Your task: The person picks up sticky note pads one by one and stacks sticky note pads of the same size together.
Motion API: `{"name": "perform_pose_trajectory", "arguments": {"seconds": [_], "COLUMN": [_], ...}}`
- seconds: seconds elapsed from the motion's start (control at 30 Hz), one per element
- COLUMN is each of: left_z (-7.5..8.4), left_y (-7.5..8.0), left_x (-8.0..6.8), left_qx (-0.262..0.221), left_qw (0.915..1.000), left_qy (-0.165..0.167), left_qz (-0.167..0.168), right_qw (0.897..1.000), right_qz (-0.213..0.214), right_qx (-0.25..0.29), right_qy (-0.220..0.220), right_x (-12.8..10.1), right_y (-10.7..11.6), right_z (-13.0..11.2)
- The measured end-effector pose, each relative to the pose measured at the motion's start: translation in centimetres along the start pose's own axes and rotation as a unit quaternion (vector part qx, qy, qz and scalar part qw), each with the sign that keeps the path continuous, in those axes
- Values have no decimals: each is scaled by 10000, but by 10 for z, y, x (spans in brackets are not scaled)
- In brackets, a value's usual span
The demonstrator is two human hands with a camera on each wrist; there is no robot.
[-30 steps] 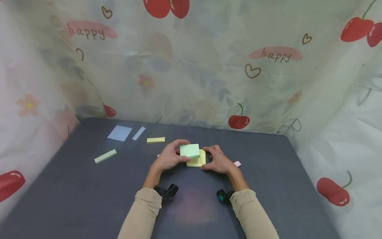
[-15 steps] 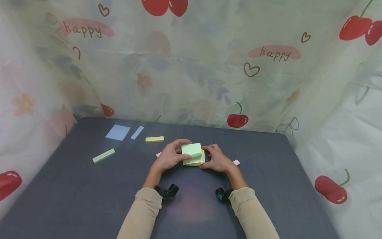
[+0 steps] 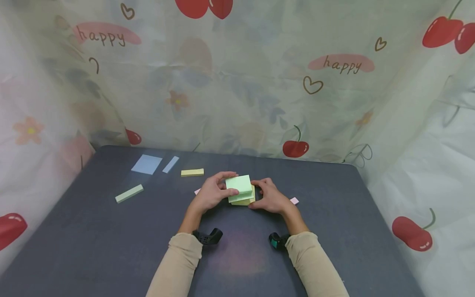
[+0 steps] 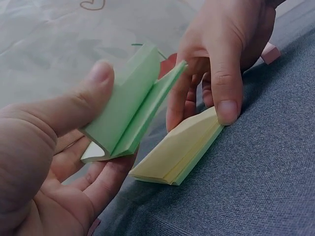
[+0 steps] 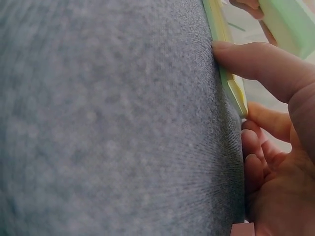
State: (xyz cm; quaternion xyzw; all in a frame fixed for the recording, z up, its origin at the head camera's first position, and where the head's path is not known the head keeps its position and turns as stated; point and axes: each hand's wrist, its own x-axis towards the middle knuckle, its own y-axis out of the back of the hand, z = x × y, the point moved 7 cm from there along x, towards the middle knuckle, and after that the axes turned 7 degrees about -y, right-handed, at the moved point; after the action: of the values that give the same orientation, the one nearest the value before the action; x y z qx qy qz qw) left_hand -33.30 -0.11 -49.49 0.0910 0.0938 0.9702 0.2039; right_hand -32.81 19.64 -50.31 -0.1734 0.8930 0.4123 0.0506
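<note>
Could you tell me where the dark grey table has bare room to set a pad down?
Bare: the dark grey table right of the small pink note, and the near-left corner. Crowded: around the green sticky-note pad and the left hand.

1. The upper sticky-note pad [image 3: 239, 187] sat in the left hand [image 3: 209, 196], above the lower sticky-note pad [image 3: 246, 201] on the table [image 3: 111, 239].
2. The right hand [image 3: 271, 199] lay right of both pads, touching the lower one.
3. Loose notes [image 3: 146, 164] lay far left, behind.
</note>
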Motion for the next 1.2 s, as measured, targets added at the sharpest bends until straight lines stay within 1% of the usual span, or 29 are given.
{"name": "perform_pose_trajectory", "arguments": {"seconds": [0.17,0.27,0.43,0.57,0.77,0.9,1.03,1.2], "left_z": [-1,-1,-2,-4,-3,-4,-5,-6], "left_y": [-3,-4,-5,-6,-8,-10,-13,-13], "left_x": [0,1,1,2,1,2,3,2], "left_qx": [-377,-524,-555,-472,-155,268,891,1388], "left_qw": [9992,9985,9984,9988,9998,9994,9956,9897], "left_qy": [82,92,84,62,44,22,1,31], "left_qz": [-78,-108,-78,-73,-142,-224,-301,-343], "right_qw": [10000,9999,9999,9999,9997,9997,9998,9998], "right_qz": [-10,-9,11,9,-4,-16,-26,-48], "right_qx": [74,100,72,39,-3,8,76,162], "right_qy": [-24,-34,-113,-165,-232,-240,-158,-116], "right_x": [-1,-1,-1,-1,-2,-2,-1,-1], "right_y": [0,0,0,-1,0,-1,0,-1], "right_z": [-2,-2,-1,-1,0,1,0,0]}}
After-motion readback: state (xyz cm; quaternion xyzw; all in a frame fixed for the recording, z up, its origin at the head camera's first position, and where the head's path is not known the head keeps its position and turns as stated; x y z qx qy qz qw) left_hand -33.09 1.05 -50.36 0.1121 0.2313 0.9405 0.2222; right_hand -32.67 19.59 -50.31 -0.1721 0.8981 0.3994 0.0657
